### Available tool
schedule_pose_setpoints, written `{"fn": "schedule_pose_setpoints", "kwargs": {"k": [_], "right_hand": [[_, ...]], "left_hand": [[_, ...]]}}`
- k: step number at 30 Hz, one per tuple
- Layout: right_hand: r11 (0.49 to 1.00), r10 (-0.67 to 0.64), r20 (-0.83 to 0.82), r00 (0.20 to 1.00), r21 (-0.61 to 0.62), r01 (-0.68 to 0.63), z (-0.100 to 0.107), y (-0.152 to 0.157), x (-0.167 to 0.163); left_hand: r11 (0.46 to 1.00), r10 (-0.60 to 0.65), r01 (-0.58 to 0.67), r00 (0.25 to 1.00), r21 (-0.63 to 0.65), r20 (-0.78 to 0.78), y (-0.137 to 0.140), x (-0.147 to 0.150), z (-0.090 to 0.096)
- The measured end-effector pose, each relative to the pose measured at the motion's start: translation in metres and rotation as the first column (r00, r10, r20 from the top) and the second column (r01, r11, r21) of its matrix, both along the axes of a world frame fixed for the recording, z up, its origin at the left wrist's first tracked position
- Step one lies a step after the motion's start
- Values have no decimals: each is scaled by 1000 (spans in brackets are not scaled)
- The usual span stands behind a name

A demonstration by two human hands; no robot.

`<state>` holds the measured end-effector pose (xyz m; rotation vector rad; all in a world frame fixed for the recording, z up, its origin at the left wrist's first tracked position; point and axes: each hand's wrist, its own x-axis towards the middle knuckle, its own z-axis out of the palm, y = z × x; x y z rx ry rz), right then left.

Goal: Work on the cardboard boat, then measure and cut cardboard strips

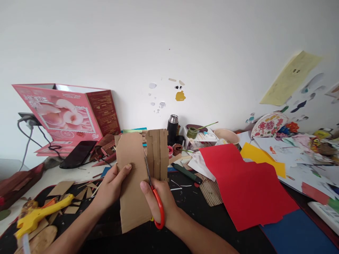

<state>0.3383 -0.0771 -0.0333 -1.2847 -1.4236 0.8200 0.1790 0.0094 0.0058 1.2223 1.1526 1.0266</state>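
Observation:
A flat piece of brown cardboard [134, 204] stands tilted up in front of me. My left hand [112, 183] grips its left edge, thumb on the near face and fingers behind. My right hand [161, 197] is closed around red-handled scissors [159, 208]. The scissor blades point upward along the cardboard's right edge; whether they are parted I cannot tell. Just behind stands a folded, layered cardboard piece [158, 151], partly covered by the front sheet.
A yellow glue gun [43, 213] lies among cardboard scraps at left. Red paper [249, 190], a dark green cutter [186, 174] and corrugated card [210, 190] lie at right. Behind are a black flask [173, 130], paint jar [192, 133], phone [78, 154] and pink box [66, 113].

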Motion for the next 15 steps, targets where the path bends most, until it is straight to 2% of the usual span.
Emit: {"fn": "schedule_pose_setpoints", "kwargs": {"k": [9, 15], "right_hand": [[1000, -17, 10, 1000, -10, 17, 1, 0, -2], [1000, -8, 3, 1000, 13, 8, 4, -1, -3]], "left_hand": [[1000, -1, 1, 1000, 21, 12, 4, -2, -11], [999, 29, -29, 1000, 22, -7, 0, 1, 0]]}}
